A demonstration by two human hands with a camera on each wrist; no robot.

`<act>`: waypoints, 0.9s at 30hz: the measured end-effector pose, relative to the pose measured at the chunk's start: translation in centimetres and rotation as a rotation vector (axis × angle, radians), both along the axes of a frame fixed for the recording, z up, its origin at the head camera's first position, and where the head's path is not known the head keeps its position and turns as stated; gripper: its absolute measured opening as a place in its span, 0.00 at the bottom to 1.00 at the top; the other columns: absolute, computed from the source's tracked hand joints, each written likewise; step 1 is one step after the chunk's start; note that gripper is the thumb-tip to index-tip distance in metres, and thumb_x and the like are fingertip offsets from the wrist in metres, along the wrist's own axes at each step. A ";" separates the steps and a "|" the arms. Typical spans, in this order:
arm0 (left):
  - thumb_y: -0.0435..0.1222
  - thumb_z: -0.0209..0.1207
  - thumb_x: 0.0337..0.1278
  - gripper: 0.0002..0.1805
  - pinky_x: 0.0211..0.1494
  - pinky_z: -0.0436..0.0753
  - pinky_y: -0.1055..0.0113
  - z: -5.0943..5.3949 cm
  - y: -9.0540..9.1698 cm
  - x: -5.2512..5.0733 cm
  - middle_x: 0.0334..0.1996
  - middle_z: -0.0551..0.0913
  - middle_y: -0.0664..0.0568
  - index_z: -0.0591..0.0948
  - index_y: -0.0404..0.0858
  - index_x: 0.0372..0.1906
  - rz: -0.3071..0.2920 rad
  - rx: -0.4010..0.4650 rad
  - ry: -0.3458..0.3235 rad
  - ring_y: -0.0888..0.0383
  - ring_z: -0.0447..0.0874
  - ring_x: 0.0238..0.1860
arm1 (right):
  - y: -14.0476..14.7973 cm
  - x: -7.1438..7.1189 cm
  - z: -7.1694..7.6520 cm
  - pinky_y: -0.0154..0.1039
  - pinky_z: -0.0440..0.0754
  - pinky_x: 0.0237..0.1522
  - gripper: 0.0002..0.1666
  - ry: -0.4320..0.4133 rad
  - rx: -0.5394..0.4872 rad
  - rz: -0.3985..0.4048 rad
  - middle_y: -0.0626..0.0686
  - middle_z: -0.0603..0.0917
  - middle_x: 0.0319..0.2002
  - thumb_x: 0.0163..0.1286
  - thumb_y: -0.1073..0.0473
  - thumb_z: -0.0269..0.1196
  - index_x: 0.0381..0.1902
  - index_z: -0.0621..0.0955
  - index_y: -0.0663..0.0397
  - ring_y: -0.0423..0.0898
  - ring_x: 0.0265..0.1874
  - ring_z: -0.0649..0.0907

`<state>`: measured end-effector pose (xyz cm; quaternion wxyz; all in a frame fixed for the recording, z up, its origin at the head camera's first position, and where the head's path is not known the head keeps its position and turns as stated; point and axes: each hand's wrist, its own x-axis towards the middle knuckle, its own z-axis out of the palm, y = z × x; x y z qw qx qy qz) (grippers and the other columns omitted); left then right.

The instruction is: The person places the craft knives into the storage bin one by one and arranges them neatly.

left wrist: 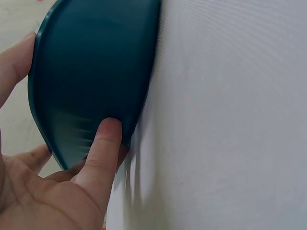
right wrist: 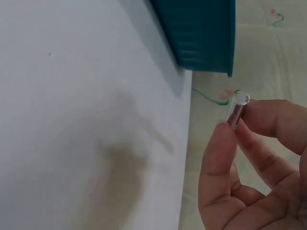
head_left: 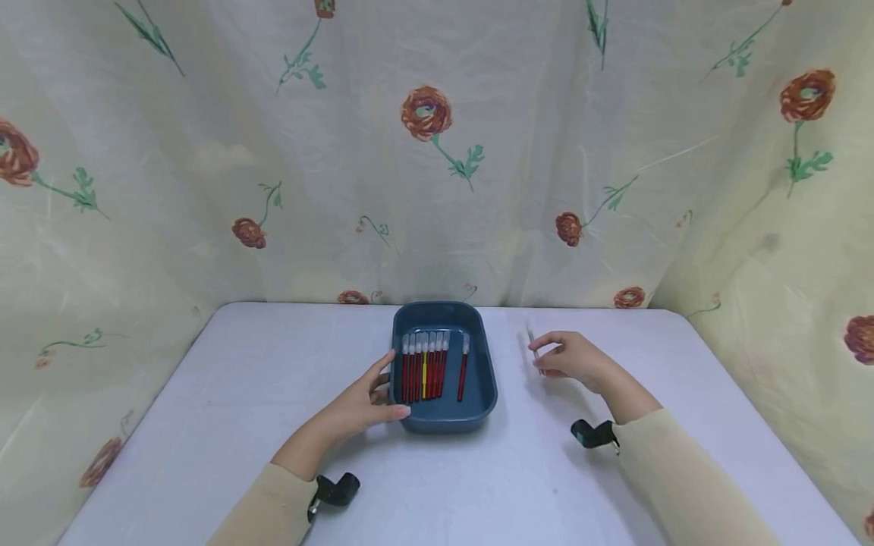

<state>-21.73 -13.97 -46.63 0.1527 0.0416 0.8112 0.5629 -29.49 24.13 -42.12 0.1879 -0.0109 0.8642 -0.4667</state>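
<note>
A dark blue tray (head_left: 447, 426) stands on the table, with red pens (head_left: 411, 377) with whitish caps and one yellow pen (head_left: 425, 376) lying in it. My left hand (head_left: 355, 402) is at the tray's left side, thumb on the rim near the front corner. One finger (left wrist: 103, 148) presses the outer wall in the left wrist view. To the right of the tray, my right hand (head_left: 570, 356) pinches a slim clear tube (right wrist: 236, 109) between thumb and fingers, above the table. The tube's round end faces the right wrist camera; its far part is hidden, and it looks blurred in the head view.
The white table (head_left: 273, 379) extends on both sides of the tray. A flowered curtain (head_left: 505, 189) hangs behind it and along both sides. Each wrist bears a small black camera, one on the left (head_left: 336, 489) and one on the right (head_left: 592, 434).
</note>
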 end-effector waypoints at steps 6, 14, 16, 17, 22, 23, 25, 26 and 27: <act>0.45 0.76 0.49 0.58 0.69 0.66 0.39 0.1 0.0 0.0 0.75 0.57 0.33 0.51 0.61 0.80 -0.005 0.002 0.007 0.35 0.61 0.73 | -0.7 0.6 0.9 0.39 0.85 0.46 0.24 0.014 -0.035 0.000 0.66 0.84 0.48 0.69 0.64 0.65 0.62 0.76 0.65 0.52 0.41 0.85; 0.46 0.76 0.48 0.59 0.69 0.65 0.39 0.0 0.0 0.1 0.76 0.57 0.35 0.51 0.63 0.80 0.002 0.001 -0.007 0.36 0.60 0.74 | -2.0 1.2 2.5 0.40 0.85 0.48 0.21 0.022 -0.078 0.018 0.66 0.83 0.51 0.70 0.65 0.64 0.60 0.78 0.63 0.53 0.44 0.85; 0.46 0.76 0.48 0.59 0.69 0.65 0.39 0.0 0.0 0.1 0.76 0.57 0.35 0.51 0.63 0.80 0.002 0.003 -0.007 0.36 0.60 0.74 | -2.3 1.3 2.8 0.40 0.85 0.49 0.21 0.015 -0.089 0.017 0.65 0.84 0.50 0.70 0.64 0.64 0.60 0.78 0.62 0.54 0.45 0.85; 0.46 0.76 0.48 0.58 0.69 0.65 0.39 0.0 0.0 0.1 0.76 0.57 0.35 0.51 0.63 0.80 0.002 0.003 -0.006 0.36 0.60 0.74 | -2.5 1.3 2.9 0.41 0.85 0.49 0.21 0.011 -0.095 0.016 0.64 0.84 0.49 0.70 0.64 0.64 0.60 0.78 0.62 0.55 0.46 0.85; 0.45 0.76 0.49 0.58 0.69 0.65 0.39 0.0 0.0 0.1 0.76 0.57 0.34 0.51 0.63 0.80 -0.008 0.017 0.001 0.35 0.59 0.73 | -3.5 1.5 3.6 0.41 0.85 0.50 0.21 0.007 -0.103 -0.005 0.62 0.84 0.49 0.70 0.63 0.65 0.60 0.79 0.61 0.56 0.46 0.85; 0.45 0.76 0.49 0.58 0.70 0.65 0.39 0.1 -0.1 0.1 0.76 0.57 0.34 0.51 0.63 0.80 -0.010 0.023 0.001 0.35 0.59 0.74 | -3.7 1.5 3.6 0.41 0.85 0.50 0.21 0.005 -0.112 -0.013 0.62 0.84 0.50 0.71 0.63 0.65 0.60 0.79 0.61 0.55 0.46 0.85; 0.44 0.76 0.49 0.58 0.69 0.65 0.39 0.1 -0.1 0.1 0.76 0.57 0.34 0.51 0.62 0.80 -0.018 0.030 0.005 0.34 0.59 0.74 | -4.1 1.5 3.8 0.41 0.84 0.50 0.21 -0.002 -0.133 -0.022 0.63 0.83 0.52 0.71 0.63 0.65 0.60 0.79 0.62 0.54 0.46 0.84; 0.44 0.76 0.49 0.58 0.69 0.65 0.39 0.1 -0.1 0.1 0.76 0.57 0.34 0.51 0.61 0.80 -0.022 0.033 0.007 0.34 0.59 0.74 | -4.3 1.5 3.8 0.40 0.84 0.50 0.21 -0.005 -0.149 -0.025 0.64 0.82 0.53 0.71 0.63 0.64 0.60 0.79 0.62 0.54 0.45 0.84; 0.44 0.76 0.50 0.58 0.69 0.65 0.39 0.1 -0.2 0.1 0.76 0.57 0.34 0.51 0.61 0.80 -0.025 0.036 0.008 0.34 0.59 0.74 | -4.5 1.5 3.8 0.40 0.84 0.50 0.21 -0.008 -0.166 -0.029 0.64 0.82 0.53 0.71 0.63 0.64 0.60 0.79 0.62 0.54 0.45 0.83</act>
